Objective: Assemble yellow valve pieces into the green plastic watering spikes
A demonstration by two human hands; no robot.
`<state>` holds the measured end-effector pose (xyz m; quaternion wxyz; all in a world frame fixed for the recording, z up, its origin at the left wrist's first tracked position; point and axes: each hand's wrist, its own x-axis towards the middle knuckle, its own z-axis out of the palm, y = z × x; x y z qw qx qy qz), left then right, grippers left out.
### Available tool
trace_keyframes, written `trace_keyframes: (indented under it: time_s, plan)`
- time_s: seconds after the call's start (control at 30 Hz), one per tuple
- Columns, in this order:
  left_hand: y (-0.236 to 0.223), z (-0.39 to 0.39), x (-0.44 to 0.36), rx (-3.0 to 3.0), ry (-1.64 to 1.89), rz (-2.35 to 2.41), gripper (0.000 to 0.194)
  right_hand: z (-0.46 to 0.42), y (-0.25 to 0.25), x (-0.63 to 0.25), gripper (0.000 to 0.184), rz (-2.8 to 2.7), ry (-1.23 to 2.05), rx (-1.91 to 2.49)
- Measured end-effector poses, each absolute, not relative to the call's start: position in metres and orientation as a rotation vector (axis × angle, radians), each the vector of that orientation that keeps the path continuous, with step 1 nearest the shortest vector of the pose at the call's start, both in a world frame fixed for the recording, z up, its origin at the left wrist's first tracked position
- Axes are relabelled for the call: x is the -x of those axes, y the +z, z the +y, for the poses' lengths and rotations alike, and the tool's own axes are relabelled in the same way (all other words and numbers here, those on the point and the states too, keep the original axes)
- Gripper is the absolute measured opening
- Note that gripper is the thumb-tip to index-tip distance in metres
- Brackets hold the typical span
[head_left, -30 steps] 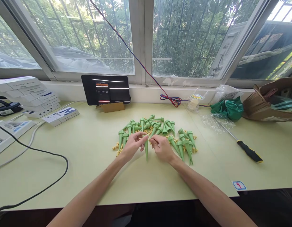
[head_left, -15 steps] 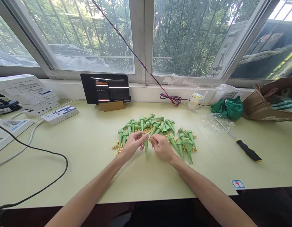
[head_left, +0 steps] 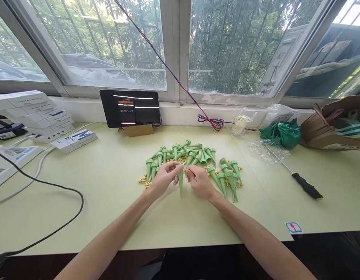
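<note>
A green plastic watering spike (head_left: 180,186) hangs point down between the thumb and fingers of my left hand (head_left: 164,177), its head partly covered. Close beside that head, my right hand (head_left: 200,182) is closed in a pinch. A yellowish bit shows at its fingertips, too small to make out. Behind and around both hands lies a loose pile of green watering spikes (head_left: 222,182) with ribbed caps. Small yellow pegs (head_left: 240,184) are scattered under and between them.
A dark tablet (head_left: 144,111) leans on a cardboard stand (head_left: 137,130) at the back. White boxes (head_left: 76,140) and cables are on the left. To the right lie a screwdriver (head_left: 306,186), a green plastic bag (head_left: 285,133) and an open cardboard box (head_left: 320,132).
Both hands keep the same hold and have hardly moved. The view shifts very slightly.
</note>
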<state>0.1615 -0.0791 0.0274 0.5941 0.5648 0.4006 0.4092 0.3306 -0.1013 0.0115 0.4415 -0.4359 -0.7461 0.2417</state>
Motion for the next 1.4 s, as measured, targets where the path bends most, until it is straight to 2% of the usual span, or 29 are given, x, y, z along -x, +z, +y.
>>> trace_keyframes:
  time_s: [0.17,0.43,0.73,1.0,1.4]
  plan:
    - [0.0276,-0.0791,-0.1619,-1.301,0.945,0.926,0.037,-0.1019,0.0114,-0.3309,0.035,-1.862,0.587,1.075]
    - [0.0316,-0.0828,-0.1623,-1.415,0.980,0.925,0.032,-0.1021,0.0131,-0.3302,0.038,-1.821,0.666,1.097]
    - [0.0231,-0.0764,-0.1633,-1.134,0.883,0.830,0.034,-0.1020,0.0113,-0.3311,0.034,-1.869,0.556,1.061]
    - [0.0286,-0.0818,-0.1647,-1.368,0.987,0.918,0.033,-0.1016,0.0099,-0.3308,0.036,-1.832,0.622,1.085]
    - [0.0272,-0.0792,-0.1649,-1.170,0.922,0.853,0.035,-0.1001,0.0085,-0.3317,0.034,-1.874,0.552,1.057]
